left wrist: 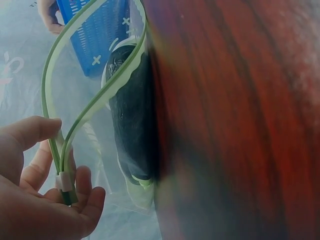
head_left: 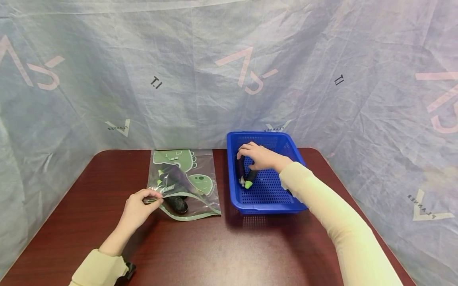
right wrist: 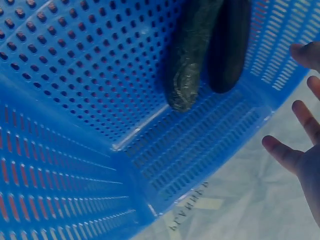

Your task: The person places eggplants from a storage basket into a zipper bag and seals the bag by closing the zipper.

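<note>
My left hand (head_left: pixel 137 206) pinches the near left corner of a clear zip bag (head_left: pixel 209 159) with green cartoon prints. The green-edged mouth gapes toward me, and a white slider (left wrist: pixel 64 181) sits by my fingers in the left wrist view. Inside lie dark eggplants (head_left: pixel 179 205); the film partly blurs them. My right hand (head_left: pixel 264 157) is over the left part of a blue basket (head_left: pixel 264 207), fingers spread. Below it, two long eggplants (right wrist: pixel 187 75) lie side by side against the basket's left wall, green stem ends toward me. In the right wrist view my fingers are apart from them.
Both the bag and the basket lie on a dark red wooden table (head_left: pixel 214 254), the basket to the right of the bag. A pale printed sheet (head_left: pixel 200 79) hangs behind and along the sides of the table. The basket's raised rim surrounds the eggplants.
</note>
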The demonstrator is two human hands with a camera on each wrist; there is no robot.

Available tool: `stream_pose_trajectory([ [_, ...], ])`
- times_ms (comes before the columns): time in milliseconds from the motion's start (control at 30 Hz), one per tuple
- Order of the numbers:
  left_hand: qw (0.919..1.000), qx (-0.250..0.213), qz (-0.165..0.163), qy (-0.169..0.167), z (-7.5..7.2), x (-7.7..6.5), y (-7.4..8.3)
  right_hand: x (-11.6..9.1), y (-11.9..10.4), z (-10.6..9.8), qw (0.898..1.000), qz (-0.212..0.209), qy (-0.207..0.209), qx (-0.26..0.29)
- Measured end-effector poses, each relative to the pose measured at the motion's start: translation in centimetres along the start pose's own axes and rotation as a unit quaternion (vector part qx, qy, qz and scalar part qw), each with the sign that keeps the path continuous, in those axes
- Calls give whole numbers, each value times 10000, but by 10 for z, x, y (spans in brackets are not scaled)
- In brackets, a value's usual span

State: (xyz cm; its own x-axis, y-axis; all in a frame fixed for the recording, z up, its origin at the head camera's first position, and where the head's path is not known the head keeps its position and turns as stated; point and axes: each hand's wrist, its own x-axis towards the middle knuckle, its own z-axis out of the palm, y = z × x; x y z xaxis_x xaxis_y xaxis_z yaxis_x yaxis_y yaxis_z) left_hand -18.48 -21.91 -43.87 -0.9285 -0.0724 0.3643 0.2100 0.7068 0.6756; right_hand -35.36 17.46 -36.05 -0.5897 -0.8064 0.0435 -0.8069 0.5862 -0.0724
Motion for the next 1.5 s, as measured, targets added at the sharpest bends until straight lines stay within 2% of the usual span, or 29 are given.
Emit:
stream_pose_trajectory([
  [333,10000,-48,50,31,0,-3,-1,4,19,26,9987,173,-450,-159],
  [533,10000,-12,16,-10,0,-2,-1,2,26,34,9987,261,-427,-92],
  [667,10000,-15,-42,-24,-1,-1,0,0,33,40,9984,244,-371,-348],
  [767,10000,-22,-41,-36,-1,-1,1,-1,36,44,9975,263,-490,-432],
  [1000,9999,-26,-82,-69,-1,1,1,0,35,48,9964,453,-696,-162],
  [1233,9999,36,-122,-99,0,1,-1,1,37,52,9922,475,-1092,-375],
  [1500,9998,-17,-167,-107,0,2,0,1,38,54,9928,402,-1111,-220],
])
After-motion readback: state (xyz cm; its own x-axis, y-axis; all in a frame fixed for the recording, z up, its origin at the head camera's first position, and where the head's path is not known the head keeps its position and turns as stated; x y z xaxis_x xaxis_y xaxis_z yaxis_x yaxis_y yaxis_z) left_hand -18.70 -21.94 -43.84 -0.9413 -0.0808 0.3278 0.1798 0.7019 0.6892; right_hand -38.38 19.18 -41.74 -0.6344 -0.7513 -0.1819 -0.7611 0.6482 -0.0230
